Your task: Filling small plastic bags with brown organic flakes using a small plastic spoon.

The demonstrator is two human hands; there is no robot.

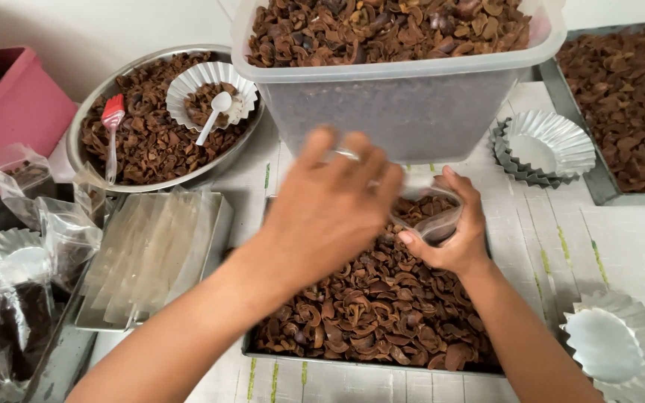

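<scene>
So the thing in hand is a small clear plastic bag (431, 216), held open over the near tray (263, 351), which is full of curled brown dried pieces (375, 306). The bag already has some of those pieces in it. The right hand (453, 231) pinches it at the mouth, thumb on the near side and fingers wrapped round the far side, keeping it open. The left hand (330, 209) hovers just above it, fingers spread and a bit motion-blurred, a ring on one finger; can't tell if it's got anything under the palm.

Judging by looks, that bag is thin, floppy and pretty slippery, so the rim is the place to grip it, or the bottom once it's filled. The pieces look light, dry and brittle, probably crumbly if squeezed hard.

Moving outward: right behind the hands there's a big translucent tub (404, 104) heaped with the same stuff. To the left sits a round metal bowl (83, 123) with more of it, plus a red brush (112, 119), a fluted foil cup (188, 82) and a white spoon (214, 112). A flat tray holds a stack of empty clear bags (151, 254), and filled bags (16, 298) sit at the far left. On the right are more foil cups (546, 145) and another tray of pieces (628, 97).
</scene>
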